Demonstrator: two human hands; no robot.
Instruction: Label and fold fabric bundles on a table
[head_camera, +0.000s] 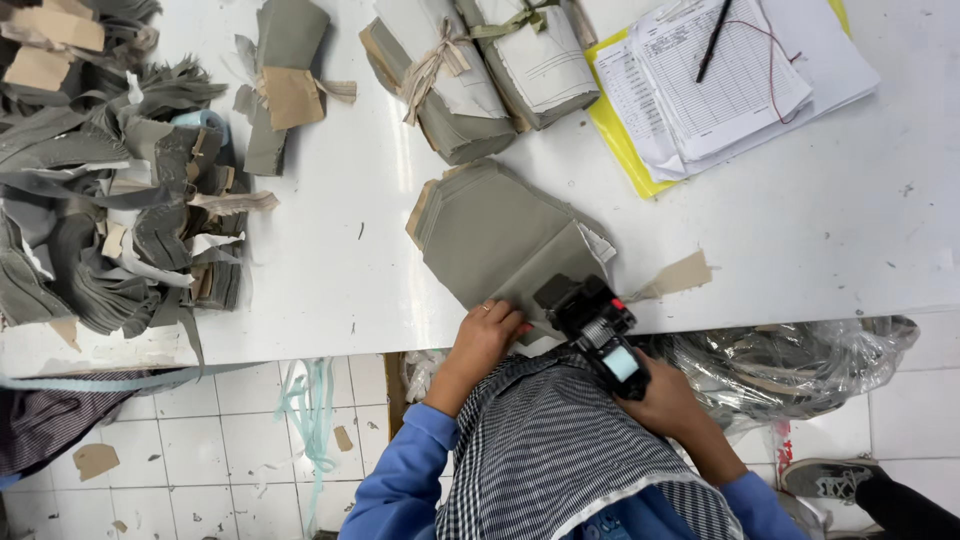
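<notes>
- Left hand (487, 335) lies flat, fingers spread, on the near corner of the grey fabric stack (500, 240), pinning it at the table (850, 230) edge so it stays put.
- Right hand (665, 400) is wrapped tight around a black label gun (597, 325), nose on the stack's corner.
- Tied bundles (480, 70) sit farther back, paperwork (720, 80) beside them.

fabric stack (500, 235) on table (840, 230)
</notes>
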